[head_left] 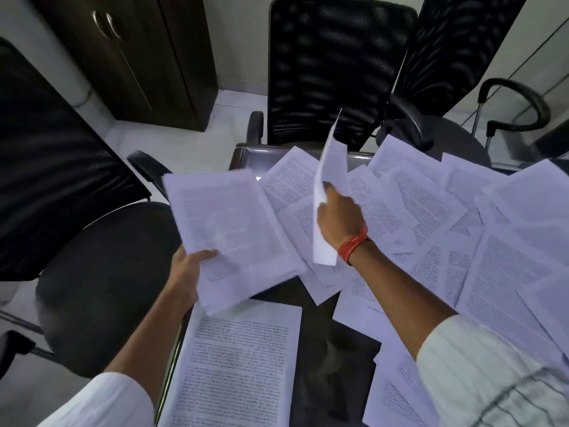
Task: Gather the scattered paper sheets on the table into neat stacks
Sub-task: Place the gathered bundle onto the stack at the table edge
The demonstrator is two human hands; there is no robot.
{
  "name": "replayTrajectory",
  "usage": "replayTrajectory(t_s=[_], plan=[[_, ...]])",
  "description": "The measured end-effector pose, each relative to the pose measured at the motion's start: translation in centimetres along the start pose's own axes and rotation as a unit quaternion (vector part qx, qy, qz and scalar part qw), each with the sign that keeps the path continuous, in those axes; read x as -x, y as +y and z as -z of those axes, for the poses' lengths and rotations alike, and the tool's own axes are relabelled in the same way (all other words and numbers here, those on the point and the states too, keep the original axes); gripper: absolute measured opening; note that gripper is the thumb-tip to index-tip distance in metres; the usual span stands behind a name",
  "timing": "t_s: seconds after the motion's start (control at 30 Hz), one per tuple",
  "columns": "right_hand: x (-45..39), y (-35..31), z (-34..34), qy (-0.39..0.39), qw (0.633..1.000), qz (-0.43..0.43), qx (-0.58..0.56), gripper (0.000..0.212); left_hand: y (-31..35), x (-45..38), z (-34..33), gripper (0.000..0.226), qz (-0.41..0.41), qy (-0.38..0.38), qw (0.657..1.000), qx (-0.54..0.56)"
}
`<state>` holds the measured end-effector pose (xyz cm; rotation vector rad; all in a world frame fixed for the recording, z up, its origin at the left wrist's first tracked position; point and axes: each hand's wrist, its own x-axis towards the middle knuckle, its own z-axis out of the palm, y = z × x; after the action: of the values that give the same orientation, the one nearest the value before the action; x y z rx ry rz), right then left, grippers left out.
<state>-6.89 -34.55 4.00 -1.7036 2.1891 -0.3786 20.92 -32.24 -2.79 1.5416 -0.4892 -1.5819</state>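
Observation:
My left hand (187, 272) grips a bundle of printed sheets (228, 232) by its lower left corner, held above the table's left edge. My right hand (338, 215), with a red thread band at the wrist, pinches a single sheet (328, 167) that stands nearly on edge above the table's middle. Several scattered printed sheets (431, 217) overlap across the right and far side of the dark table (326, 349). A squared stack of sheets (240, 365) lies flat near the front left edge.
A black mesh chair (335, 66) stands at the table's far side, with another (462, 47) to its right. A third chair (101, 278) sits close at the left. A dark wooden cabinet (129, 57) is at the back left.

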Motion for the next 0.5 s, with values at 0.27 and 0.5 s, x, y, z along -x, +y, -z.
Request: replayTrajectory(t_s=[0.27, 0.5], plan=[[3.9, -6.5, -3.8, -0.288, 0.957, 0.001, 0.032, 0.059, -1.4, 2.3, -5.8, 0.032, 0.072, -0.144, 0.985, -0.06], [2.2, -2.4, -3.2, -0.331, 0.897, -0.084, -0.279, 0.054, -1.1, 2.2, -7.5, 0.016, 0.049, -0.12, 0.981, -0.142]])
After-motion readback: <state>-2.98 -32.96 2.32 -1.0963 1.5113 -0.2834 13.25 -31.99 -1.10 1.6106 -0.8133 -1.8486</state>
